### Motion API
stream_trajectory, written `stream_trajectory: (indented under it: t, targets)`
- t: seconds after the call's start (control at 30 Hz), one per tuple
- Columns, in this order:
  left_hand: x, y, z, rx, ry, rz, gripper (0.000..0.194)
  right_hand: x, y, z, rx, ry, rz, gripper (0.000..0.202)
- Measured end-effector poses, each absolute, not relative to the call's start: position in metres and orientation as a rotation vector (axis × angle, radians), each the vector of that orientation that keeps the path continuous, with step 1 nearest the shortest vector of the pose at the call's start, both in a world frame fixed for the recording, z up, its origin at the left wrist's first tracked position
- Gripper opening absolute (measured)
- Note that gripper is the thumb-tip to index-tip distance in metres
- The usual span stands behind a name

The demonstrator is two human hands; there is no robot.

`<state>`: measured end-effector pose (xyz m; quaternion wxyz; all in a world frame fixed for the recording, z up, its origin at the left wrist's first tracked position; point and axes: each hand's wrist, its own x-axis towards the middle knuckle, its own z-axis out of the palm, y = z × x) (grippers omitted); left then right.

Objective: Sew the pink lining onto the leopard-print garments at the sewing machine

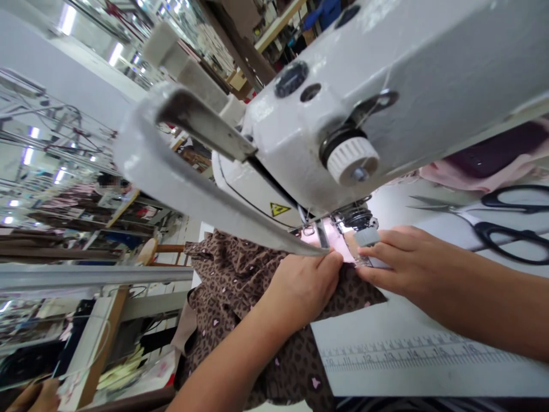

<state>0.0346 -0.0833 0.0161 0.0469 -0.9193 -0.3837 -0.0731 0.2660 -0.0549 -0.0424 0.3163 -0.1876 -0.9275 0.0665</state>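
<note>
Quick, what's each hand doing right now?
Left hand: curled on the leopard-print fabric; whether it grips cannot be told.
Right hand: fingers bent, under the sewing machine; grip cannot be told.

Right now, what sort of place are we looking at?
Most likely a garment-sewing workshop: there's a large sewing machine, leopard-print fabric beside its needle area, and black-handled scissors nearby.

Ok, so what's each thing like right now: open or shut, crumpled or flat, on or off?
Scissors: lying with blades a little open.
Leopard-print fabric: rumpled and bunched.
Pink cloth: partly hidden under the machine's head.
Sewing machine: can't tell if it's running.
Ceiling lights: on.
Left hand: curled, resting on the leopard-print fabric.
Right hand: bent, beside the pink cloth.
</note>
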Motion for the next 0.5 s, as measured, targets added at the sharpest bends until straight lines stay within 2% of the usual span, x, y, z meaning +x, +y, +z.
stream_trajectory:
  t: [0.17, 0.5]
  targets:
    - [0.033, -0.081, 0.009, -2.821, -1.141, -0.423, 0.027, 0.266, -0.055, -0.043, -0.477, -2.449, 0.153, 0.045]
    - [0.036, -0.067, 0.015, -2.878, -0.852, -0.388, 0.037, 0.267, -0.055, -0.042, -0.491, -2.492, 0.161, 0.045]
